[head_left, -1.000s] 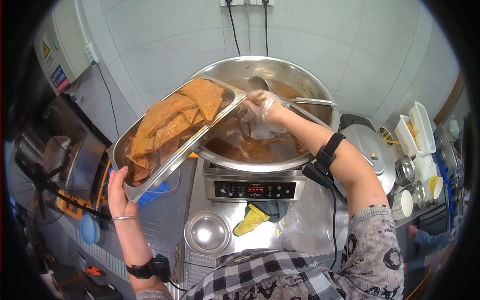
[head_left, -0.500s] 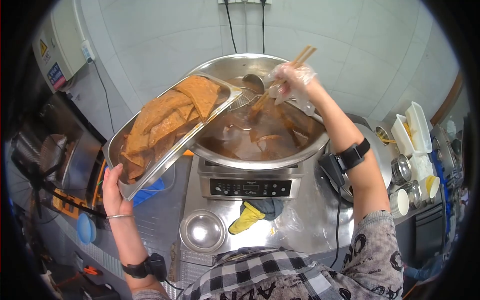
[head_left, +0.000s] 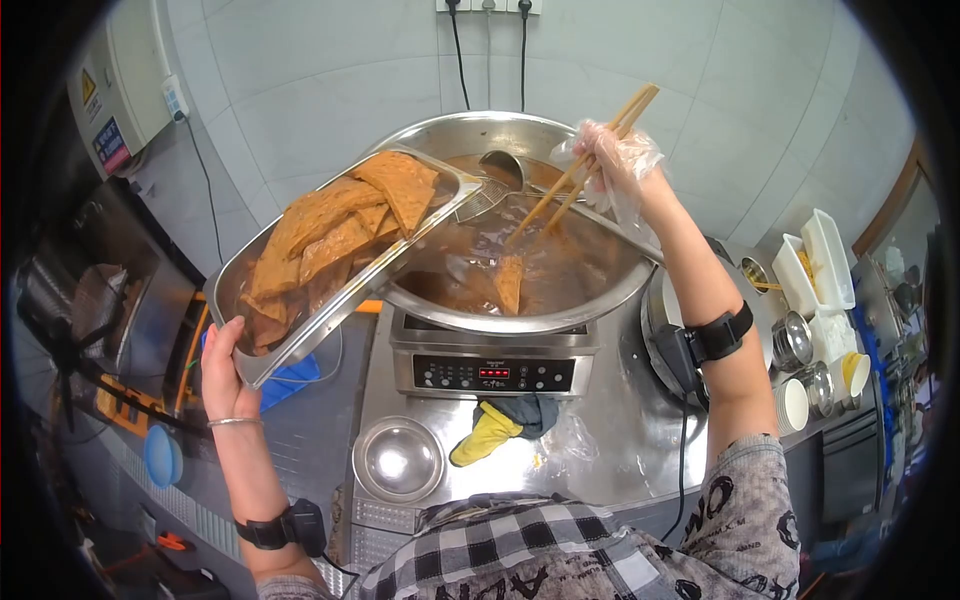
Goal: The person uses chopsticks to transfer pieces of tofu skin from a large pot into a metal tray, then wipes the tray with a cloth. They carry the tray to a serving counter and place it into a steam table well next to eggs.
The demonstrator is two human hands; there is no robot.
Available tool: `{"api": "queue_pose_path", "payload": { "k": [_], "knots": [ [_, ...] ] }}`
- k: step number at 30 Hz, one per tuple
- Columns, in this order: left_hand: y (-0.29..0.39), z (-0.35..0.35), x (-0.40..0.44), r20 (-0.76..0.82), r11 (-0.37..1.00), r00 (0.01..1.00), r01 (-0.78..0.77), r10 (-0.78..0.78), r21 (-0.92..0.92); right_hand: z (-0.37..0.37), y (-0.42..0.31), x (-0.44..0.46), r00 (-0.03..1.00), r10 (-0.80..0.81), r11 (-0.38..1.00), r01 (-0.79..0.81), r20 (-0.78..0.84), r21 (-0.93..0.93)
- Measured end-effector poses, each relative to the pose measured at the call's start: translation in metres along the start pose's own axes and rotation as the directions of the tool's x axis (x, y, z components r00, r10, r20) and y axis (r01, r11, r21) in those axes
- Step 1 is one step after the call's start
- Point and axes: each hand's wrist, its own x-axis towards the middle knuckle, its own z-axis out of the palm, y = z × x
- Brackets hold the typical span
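Note:
My left hand (head_left: 228,375) is closed on the near corner of a deep steel tray (head_left: 345,300), which tilts over the left rim of a big steel pot (head_left: 520,325). Brown slabs (head_left: 335,225) that look like braised tofu are heaped in the tray. My right hand (head_left: 615,160), in a clear plastic glove, grips long wooden chopsticks (head_left: 575,190) above the pot. Their tips are apart and reach the brown broth (head_left: 450,275). Near the front of the pot, one brown piece (head_left: 509,284) sticks up out of the broth. A ladle (head_left: 503,165) and a wire strainer (head_left: 482,200) rest in the pot, behind the tray's corner.
Under the pot is an induction cooker (head_left: 492,372). In front lie a round steel dish (head_left: 398,460) and a yellow and grey cloth (head_left: 490,430). White containers (head_left: 815,260), steel bowls (head_left: 793,340) and stacked cups (head_left: 791,408) stand at right. Power cords hang on the wall.
My right hand has moved right with the chopsticks, whose tips have spread. A brown piece now stands up near the pot's front. The tray is almost still. Red digits show on the cooker.

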Motion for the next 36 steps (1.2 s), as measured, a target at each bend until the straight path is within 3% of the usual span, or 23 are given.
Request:
{"api": "queue_pose_path", "payload": {
  "k": [1,5,7,12,15,17,21,22,23,25,26,33,36],
  "knots": [
    [0.001,0.000,0.000,0.006,1.000,1.000,0.004,-0.004,0.011,0.001,0.002,0.003,0.992,-0.026,0.999,0.020,-0.126,-0.046],
    [0.002,-0.001,-0.001,0.020,0.999,1.000,0.020,-0.021,0.029,0.009,0.046,0.018,0.993,-0.054,0.999,0.054,-0.100,-0.007],
    [0.000,0.000,-0.001,0.012,1.000,1.000,0.014,-0.014,0.016,0.014,0.046,0.017,0.986,0.151,0.988,-0.151,-0.071,0.008],
    [0.000,0.000,-0.001,0.011,1.000,1.000,0.008,-0.008,0.007,0.019,0.035,0.017,0.993,0.113,0.991,-0.111,-0.025,0.075],
    [0.000,-0.002,0.001,0.036,1.000,0.999,0.005,-0.004,-0.001,0.034,0.046,0.008,0.945,0.246,0.947,-0.282,0.214,0.156],
    [0.001,-0.003,0.001,0.034,0.999,0.999,0.024,-0.025,0.022,0.042,0.056,0.008,0.915,0.274,0.955,-0.295,0.297,0.029],
    [0.000,0.000,0.000,0.021,1.000,1.000,0.020,-0.020,-0.006,0.047,0.081,0.014,0.930,0.113,0.987,-0.067,0.350,-0.143],
    [0.001,0.004,-0.002,0.020,1.000,1.000,0.022,-0.022,-0.010,0.048,0.077,0.011,0.942,-0.062,0.989,0.102,0.330,-0.104],
    [0.002,0.006,-0.003,0.020,1.000,1.000,0.025,-0.024,-0.013,0.049,0.076,0.012,0.941,-0.062,0.989,0.102,0.333,-0.104],
    [0.001,0.005,-0.003,0.017,1.000,1.000,0.022,-0.022,-0.010,0.048,0.074,0.015,0.985,0.067,0.965,-0.104,0.158,0.240],
    [0.001,0.005,-0.003,0.018,1.000,1.000,0.018,-0.018,-0.006,0.044,0.071,0.016,0.988,0.049,0.943,-0.094,0.147,0.319],
    [0.002,0.006,-0.004,0.022,1.000,1.000,0.022,-0.022,-0.005,0.036,0.060,0.013,0.981,0.103,0.932,-0.153,0.166,0.328],
    [0.001,0.003,-0.002,0.016,1.000,1.000,0.021,-0.021,-0.004,0.047,0.069,0.006,0.935,0.168,0.941,-0.246,0.313,0.230]
  ]
}}
